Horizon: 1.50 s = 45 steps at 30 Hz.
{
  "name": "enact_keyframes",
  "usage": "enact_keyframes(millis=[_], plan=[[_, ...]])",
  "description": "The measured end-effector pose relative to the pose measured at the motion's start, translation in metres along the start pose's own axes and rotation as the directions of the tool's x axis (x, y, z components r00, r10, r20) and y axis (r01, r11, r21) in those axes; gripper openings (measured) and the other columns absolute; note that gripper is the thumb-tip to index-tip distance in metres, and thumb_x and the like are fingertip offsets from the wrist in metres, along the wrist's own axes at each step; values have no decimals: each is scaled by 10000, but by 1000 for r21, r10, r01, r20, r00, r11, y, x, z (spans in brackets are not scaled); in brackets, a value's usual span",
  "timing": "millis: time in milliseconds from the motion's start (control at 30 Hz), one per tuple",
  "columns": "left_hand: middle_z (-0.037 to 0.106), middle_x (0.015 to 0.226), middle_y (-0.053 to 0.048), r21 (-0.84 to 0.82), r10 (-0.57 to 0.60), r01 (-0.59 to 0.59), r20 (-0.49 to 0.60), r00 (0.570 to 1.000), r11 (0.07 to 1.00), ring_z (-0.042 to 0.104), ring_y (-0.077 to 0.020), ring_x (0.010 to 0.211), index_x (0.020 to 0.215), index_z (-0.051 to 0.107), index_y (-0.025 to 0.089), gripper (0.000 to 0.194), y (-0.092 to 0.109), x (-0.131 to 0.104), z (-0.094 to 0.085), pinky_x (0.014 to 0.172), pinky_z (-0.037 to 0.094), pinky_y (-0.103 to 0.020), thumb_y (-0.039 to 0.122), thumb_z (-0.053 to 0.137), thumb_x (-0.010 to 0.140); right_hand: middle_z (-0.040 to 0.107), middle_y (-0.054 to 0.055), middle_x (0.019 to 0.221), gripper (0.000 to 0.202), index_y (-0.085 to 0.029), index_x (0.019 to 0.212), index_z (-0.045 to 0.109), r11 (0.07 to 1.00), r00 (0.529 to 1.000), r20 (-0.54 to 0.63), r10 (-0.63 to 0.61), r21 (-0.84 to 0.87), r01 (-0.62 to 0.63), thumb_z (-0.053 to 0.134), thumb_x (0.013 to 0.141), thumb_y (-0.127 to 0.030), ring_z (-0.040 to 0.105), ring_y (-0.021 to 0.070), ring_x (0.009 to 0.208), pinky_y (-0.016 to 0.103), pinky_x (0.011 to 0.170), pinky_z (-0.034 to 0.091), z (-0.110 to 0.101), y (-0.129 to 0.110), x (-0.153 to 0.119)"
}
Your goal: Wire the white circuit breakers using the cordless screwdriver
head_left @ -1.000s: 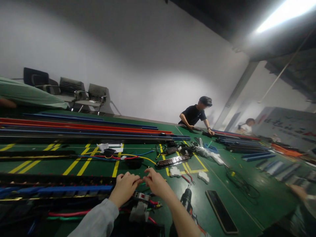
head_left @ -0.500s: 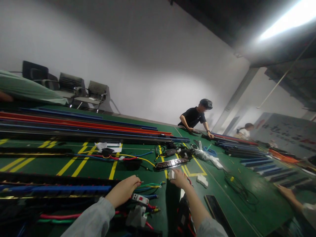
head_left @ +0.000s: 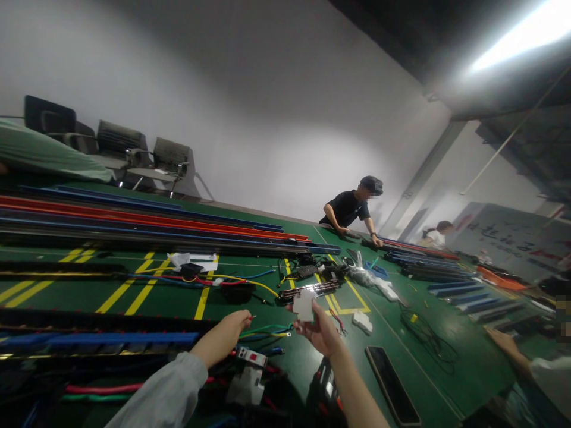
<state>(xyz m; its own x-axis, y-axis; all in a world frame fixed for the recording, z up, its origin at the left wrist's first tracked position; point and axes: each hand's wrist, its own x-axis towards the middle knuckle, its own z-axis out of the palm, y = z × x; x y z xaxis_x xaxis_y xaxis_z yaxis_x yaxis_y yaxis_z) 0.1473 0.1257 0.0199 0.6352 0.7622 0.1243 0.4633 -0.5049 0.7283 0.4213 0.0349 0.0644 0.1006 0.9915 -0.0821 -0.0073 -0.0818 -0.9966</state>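
My left hand point(head_left: 226, 337) pinches a thin red wire point(head_left: 252, 317), whose tip sticks out past the fingers. To its right, my right hand point(head_left: 321, 330) is closed on a white circuit breaker point(head_left: 304, 305), held above the table with its flat side facing me. Between the hands, several green, yellow and blue wires point(head_left: 272, 330) with bare lugs lie on the table. Just below my left hand sits another circuit breaker point(head_left: 252, 356) with a red mark, wired to thick cables. A third white breaker-shaped block point(head_left: 361, 323) lies right of my right hand.
A phone point(head_left: 392, 386) lies on the green table point(head_left: 428, 356) at right. Long blue and orange rails point(head_left: 223, 229) stretch across the back left. A dark cable coil point(head_left: 430, 336) lies right. A person point(head_left: 350, 208) works across the table; another person's hand point(head_left: 504, 342) rests at right.
My right hand has lifted and turned, bringing the white circuit breaker up with its flat side in view. A short red wire beside it is now uncovered. My left hand has shifted slightly left.
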Motion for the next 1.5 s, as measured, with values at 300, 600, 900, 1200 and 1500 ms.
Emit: enact_keyframes(millis=[300,600,900,1200,1500], plan=[[690,985,-66,14,3,-3,18,1000,1000,624,-179,941,954,598,200,278,-4,-1,2,885,449,-299,207,321,938,698,100,882,443,-144,1091,624,834,989,40,141,534,-141,579,864,-522,460,73,423,204,390,395,58,-3,-26],[685,1036,-56,195,-11,7,20,1000,981,656,-188,949,1026,571,229,248,-7,-6,1,823,434,-287,258,333,962,686,23,801,457,-245,1201,565,858,979,-101,179,504,-105,746,800,-367,576,85,478,183,433,459,74,13,-10],[685,1009,-71,83,40,-42,25,999,996,625,-202,954,1037,606,215,353,-2,-10,-5,880,426,-307,340,280,983,662,39,1052,762,-285,1281,572,830,995,99,-13,556,-44,815,590,-76,535,79,646,175,546,432,70,7,-16],[709,1005,-31,111,-10,3,56,998,994,661,-184,943,1053,581,256,267,2,-7,-13,802,410,-263,359,344,986,614,24,683,487,-159,926,652,992,997,1,83,93,-83,486,895,-616,498,108,527,204,458,347,60,31,13],[717,1026,-3,84,13,-17,50,999,996,646,-176,980,1013,639,287,255,6,-7,-12,852,395,-243,381,408,962,647,30,1053,412,-240,1092,588,999,994,108,-37,-1,38,725,765,-450,627,202,919,297,709,508,49,39,38]])
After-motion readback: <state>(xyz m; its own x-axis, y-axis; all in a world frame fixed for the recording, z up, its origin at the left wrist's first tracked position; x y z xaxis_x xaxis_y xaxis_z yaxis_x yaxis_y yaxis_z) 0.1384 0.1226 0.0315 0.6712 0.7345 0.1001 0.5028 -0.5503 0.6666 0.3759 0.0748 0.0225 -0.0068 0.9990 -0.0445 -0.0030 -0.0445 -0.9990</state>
